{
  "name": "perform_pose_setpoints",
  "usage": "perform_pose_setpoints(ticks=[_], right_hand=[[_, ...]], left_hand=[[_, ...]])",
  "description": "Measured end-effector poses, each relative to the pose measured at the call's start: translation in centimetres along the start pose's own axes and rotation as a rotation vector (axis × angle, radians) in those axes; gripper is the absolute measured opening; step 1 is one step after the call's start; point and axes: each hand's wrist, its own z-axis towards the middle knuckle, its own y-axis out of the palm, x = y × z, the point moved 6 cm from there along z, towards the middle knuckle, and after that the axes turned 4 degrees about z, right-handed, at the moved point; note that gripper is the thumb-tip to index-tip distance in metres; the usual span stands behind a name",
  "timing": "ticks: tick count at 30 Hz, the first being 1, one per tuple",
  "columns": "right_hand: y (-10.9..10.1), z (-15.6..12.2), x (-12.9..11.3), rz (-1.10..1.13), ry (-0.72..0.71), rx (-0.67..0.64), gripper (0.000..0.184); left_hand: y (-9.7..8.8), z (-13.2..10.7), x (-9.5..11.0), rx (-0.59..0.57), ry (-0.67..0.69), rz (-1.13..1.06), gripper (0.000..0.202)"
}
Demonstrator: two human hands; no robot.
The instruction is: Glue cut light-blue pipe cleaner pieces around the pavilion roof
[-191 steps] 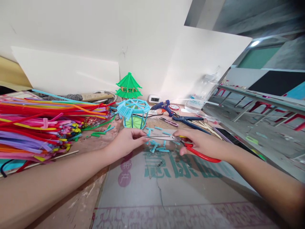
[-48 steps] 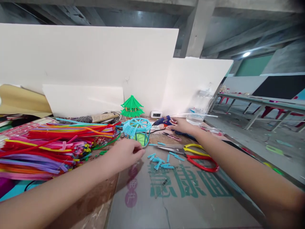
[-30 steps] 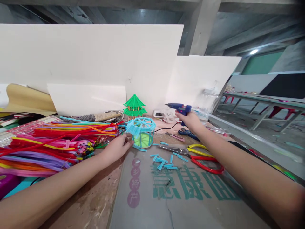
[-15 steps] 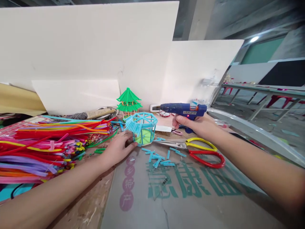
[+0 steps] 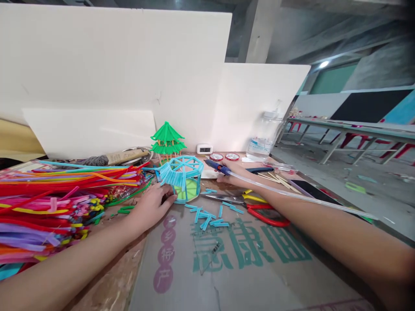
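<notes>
Upright on the surface (image 5: 110, 278), the blue frame (image 5: 183, 180) lies against the nearer left hand (image 5: 151, 205), its grip unclear, while the right hand's (image 5: 234, 175) fingers clamp the glue gun (image 5: 219, 167), nozzle angled leftward towards it.

At the centre of the frame, the blue model (image 5: 170, 174) looks matt and fuzzy, as do the pipe cleaners (image 5: 65, 181) at left, while the glue gun (image 5: 222, 168) is smooth plastic, its glue stick (image 5: 292, 193) translucent and glossy. The scissors (image 5: 241, 201) pair shiny metal blades with smooth, coloured handles. A clear, glossy plastic bottle (image 5: 261, 139) and bare, matt wooden sticks (image 5: 279, 181) occupy the right, above a smooth, faintly shiny sheet (image 5: 253, 280) at the bottom.
</notes>
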Motion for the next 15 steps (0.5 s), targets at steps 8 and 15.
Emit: perform_pose_setpoints(ticks=[8,15], right_hand=[[0.0,4.0,-0.4,0.069,0.065,0.039,0.03],[-2.3,3.9,-0.3,0.154,0.146,0.111,0.025]], left_hand=[[0.0,0.1,0.1,-0.012,0.01,0.023,0.029],[0.0,0.0,0.0,0.008,0.019,0.027,0.029]])
